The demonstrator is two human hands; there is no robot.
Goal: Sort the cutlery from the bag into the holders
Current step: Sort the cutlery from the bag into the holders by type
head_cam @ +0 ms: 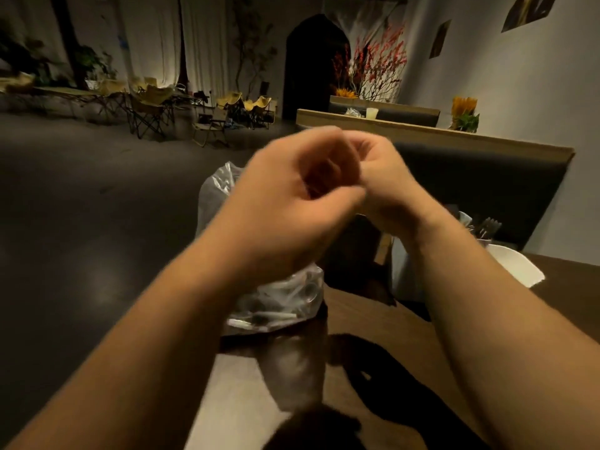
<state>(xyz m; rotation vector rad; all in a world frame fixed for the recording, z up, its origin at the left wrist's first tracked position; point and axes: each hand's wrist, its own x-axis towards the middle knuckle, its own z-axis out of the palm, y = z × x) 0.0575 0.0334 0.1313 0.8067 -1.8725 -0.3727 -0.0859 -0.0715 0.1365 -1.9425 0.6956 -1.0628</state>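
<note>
Two curled hands meet mid-frame, left hand (292,196) against right hand (383,183), blurred; I can't tell what they hold. Bag (279,306) sits on the desk (373,319) beneath, forks (487,225) at right.

Table (373,326) runs near-centre to right, floor (81,222) on its left. Bag (282,300) sits on the table's far left corner with cutlery (276,316) lying in its bottom. Left hand (292,193) and right hand (383,183) are raised over the table, side by side and touching, in front of the bag's upper part. Holder (485,243) stands at the far right of the table, behind the right forearm, with forks (487,224) in it. Bench back (487,183) is behind the table. A second bench beyond it has a cup (372,113) on its ledge. Flowers (464,115) are far right on the nearer ledge. Folding chairs (152,108) are far left along the wall.
</note>
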